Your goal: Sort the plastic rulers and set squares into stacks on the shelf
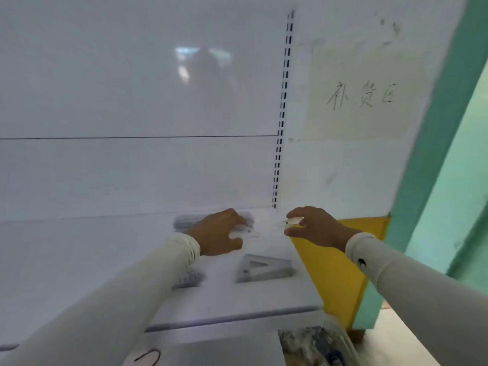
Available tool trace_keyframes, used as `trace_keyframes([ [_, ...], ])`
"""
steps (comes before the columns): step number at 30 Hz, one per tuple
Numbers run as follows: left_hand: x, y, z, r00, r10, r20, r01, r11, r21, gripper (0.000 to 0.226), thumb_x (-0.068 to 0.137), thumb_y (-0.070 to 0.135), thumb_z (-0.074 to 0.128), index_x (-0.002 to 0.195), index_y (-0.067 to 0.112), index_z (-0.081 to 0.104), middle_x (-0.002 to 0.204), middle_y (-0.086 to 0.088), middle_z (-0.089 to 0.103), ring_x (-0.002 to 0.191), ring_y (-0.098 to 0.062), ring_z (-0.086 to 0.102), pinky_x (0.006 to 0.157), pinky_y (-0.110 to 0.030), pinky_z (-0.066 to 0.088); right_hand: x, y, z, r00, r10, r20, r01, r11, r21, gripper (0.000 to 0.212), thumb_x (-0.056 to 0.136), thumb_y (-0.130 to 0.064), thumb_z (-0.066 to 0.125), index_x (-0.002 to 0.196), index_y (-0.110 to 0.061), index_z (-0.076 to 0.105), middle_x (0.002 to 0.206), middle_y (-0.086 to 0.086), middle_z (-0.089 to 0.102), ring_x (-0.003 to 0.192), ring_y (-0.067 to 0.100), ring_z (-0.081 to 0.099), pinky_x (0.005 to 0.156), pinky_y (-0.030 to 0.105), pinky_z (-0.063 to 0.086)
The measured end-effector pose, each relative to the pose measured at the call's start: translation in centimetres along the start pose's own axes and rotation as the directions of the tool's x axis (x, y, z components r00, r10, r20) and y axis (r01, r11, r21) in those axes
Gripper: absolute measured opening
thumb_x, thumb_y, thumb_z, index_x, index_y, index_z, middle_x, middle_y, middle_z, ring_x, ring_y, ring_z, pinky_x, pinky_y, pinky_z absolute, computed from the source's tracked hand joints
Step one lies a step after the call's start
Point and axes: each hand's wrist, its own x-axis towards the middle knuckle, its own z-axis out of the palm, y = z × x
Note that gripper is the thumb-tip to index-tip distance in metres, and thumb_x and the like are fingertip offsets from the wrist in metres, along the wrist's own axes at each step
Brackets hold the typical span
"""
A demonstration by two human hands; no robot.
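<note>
Near the white shelf's [79,260] back right corner, the left hand [219,233] presses a clear plastic ruler [244,232] — the right hand [314,228] pinches another small clear plastic piece [291,221]; a grey-looking triangular set square [264,268] lies toward the front edge.

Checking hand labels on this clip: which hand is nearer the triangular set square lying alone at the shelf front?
Left. The left hand sits just behind the set square, slightly to its left. The right hand, pinching a clear plastic piece, is farther back and right.
</note>
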Motion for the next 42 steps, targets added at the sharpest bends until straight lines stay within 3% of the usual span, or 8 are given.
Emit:
trace_keyframes([
  [3, -4.2, -3.5, -1.3, 0.988, -0.154, -0.015, 0.155, 0.988, 0.021, 0.053, 0.088, 0.038, 0.060, 0.137, 0.026, 0.046, 0.136, 0.007, 0.045, 0.118, -0.015, 0.050, 0.098, -0.021, 0.035, 2.0, -3.9, 2.9, 0.988, -0.132, 0.075, 0.133, 0.991, 0.000, 0.051, 0.084, -0.046, 0.068, 0.129, -0.026, 0.055, 0.129, -0.002, 0.052, 0.107, 0.015, 0.056, 0.090, 0.027, 0.043],
  [6, -7.6, -5.8, -2.2, 0.967, -0.253, -0.031, 0.253, 0.967, 0.020, 0.053, 0.088, 0.036, 0.059, 0.138, 0.025, 0.046, 0.137, 0.006, 0.045, 0.114, -0.013, 0.051, 0.096, -0.022, 0.038, 3.5, -7.1, 4.9, 0.970, -0.220, 0.104, 0.225, 0.973, -0.042, 0.053, 0.083, -0.047, 0.069, 0.130, -0.027, 0.054, 0.132, 0.001, 0.052, 0.116, 0.019, 0.052, 0.100, 0.032, 0.040],
  [13, -11.7, -7.1, -1.6, 0.958, -0.286, 0.017, 0.286, 0.957, -0.042, 0.051, 0.089, 0.037, 0.061, 0.137, 0.026, 0.047, 0.138, 0.006, 0.046, 0.116, -0.012, 0.052, 0.099, -0.024, 0.040, 4.5, -12.0, 6.4, 0.936, -0.325, 0.138, 0.337, 0.939, -0.070, 0.053, 0.086, -0.046, 0.066, 0.132, -0.022, 0.053, 0.135, -0.001, 0.051, 0.123, 0.019, 0.046, 0.100, 0.026, 0.033],
  [20, -12.1, -6.8, -0.6, 0.977, -0.197, 0.078, 0.195, 0.980, 0.028, 0.053, 0.089, 0.035, 0.062, 0.138, 0.024, 0.047, 0.139, 0.000, 0.045, 0.127, -0.018, 0.045, 0.107, -0.028, 0.034, 4.0, -13.1, 7.3, 0.946, -0.299, 0.120, 0.309, 0.949, -0.066, 0.054, 0.083, -0.050, 0.067, 0.129, -0.026, 0.054, 0.132, -0.001, 0.052, 0.117, 0.018, 0.049, 0.099, 0.029, 0.037],
  [30, -11.2, -7.9, 0.9, 0.976, -0.187, 0.110, 0.192, 0.981, -0.033, 0.053, 0.090, 0.040, 0.060, 0.139, 0.022, 0.047, 0.142, 0.002, 0.044, 0.131, -0.015, 0.042, 0.112, -0.030, 0.030, 2.7, -12.1, 7.1, 0.961, -0.249, 0.122, 0.256, 0.966, -0.042, 0.054, 0.082, -0.050, 0.069, 0.128, -0.027, 0.055, 0.133, -0.003, 0.053, 0.116, 0.016, 0.051, 0.099, 0.031, 0.041],
  [34, -11.8, -8.0, 0.8, 0.978, -0.205, 0.038, 0.208, 0.975, -0.081, 0.049, 0.092, 0.036, 0.056, 0.139, 0.024, 0.046, 0.145, 0.007, 0.041, 0.134, -0.011, 0.038, 0.113, -0.025, 0.027, 2.6, -12.3, 7.2, 0.961, -0.246, 0.125, 0.253, 0.966, -0.043, 0.053, 0.082, -0.048, 0.069, 0.128, -0.025, 0.055, 0.132, -0.002, 0.053, 0.115, 0.016, 0.052, 0.098, 0.031, 0.041],
  [38, -14.1, -9.5, 0.2, 0.952, -0.304, -0.044, 0.295, 0.945, -0.143, 0.042, 0.096, 0.032, 0.047, 0.138, 0.026, 0.045, 0.146, 0.008, 0.042, 0.128, -0.014, 0.045, 0.109, -0.030, 0.034, 2.6, -14.0, 8.0, 0.949, -0.282, 0.139, 0.290, 0.956, -0.048, 0.052, 0.081, -0.050, 0.069, 0.126, -0.027, 0.056, 0.131, -0.003, 0.053, 0.110, 0.014, 0.053, 0.097, 0.030, 0.041],
  [42, -17.3, -11.2, 0.1, 0.892, -0.427, -0.148, 0.433, 0.901, 0.008, 0.043, 0.101, 0.035, 0.035, 0.141, 0.021, 0.042, 0.150, 0.004, 0.037, 0.133, -0.018, 0.042, 0.110, -0.029, 0.031, 2.3, -16.6, 9.4, 0.923, -0.335, 0.187, 0.341, 0.940, 0.001, 0.051, 0.079, -0.051, 0.070, 0.124, -0.031, 0.057, 0.129, -0.006, 0.052, 0.105, 0.011, 0.055, 0.094, 0.029, 0.043],
])
